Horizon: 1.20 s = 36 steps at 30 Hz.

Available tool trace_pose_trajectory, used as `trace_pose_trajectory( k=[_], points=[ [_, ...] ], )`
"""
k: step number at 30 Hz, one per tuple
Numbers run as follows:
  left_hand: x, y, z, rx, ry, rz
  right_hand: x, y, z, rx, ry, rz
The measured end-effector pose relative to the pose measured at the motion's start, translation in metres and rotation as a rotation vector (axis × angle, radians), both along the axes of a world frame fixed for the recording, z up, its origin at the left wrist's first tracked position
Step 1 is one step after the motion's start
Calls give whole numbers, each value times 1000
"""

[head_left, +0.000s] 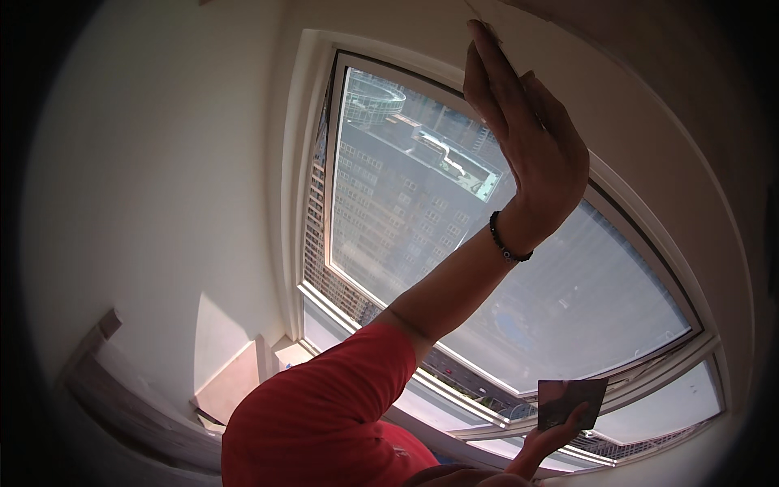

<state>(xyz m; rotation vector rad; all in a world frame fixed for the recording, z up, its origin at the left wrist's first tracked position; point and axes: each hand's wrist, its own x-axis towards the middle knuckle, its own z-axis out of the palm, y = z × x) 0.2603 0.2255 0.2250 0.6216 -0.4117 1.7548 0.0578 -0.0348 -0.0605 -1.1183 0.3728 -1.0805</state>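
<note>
A dark flat panel [561, 393] is gripped by the right hand [570, 424], near the window [406, 235]. The left hand [531, 134] is raised, fingers extended; whether anything is grasped there cannot be determined.

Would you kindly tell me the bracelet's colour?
Mostly black; the bracelet shows best in the head view.

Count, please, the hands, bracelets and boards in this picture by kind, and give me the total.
Hands: 2, left hand and right hand
Bracelet: 1, black
Board: 1, dark, held in the right hand
Total: 4
</note>
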Motion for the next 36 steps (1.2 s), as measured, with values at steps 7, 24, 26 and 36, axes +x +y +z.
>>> trace_pose_trajectory(
  k=[7, 24, 26, 36],
  points=[
    [19, -14, 56, -230, 99, 211, -2, -4, -5, -18, -9, -43],
    [-1, -3, 27, -31, 114, 211, 0, -5, -1, 7, 14, -30],
    [-4, -21, 20, 67, 72, 184, -1, -3, -1, 6, 10, -43],
    [28, 82, -14, -76, 140, 80, 4, -11, -1, -10, 15, 18]
  ],
)
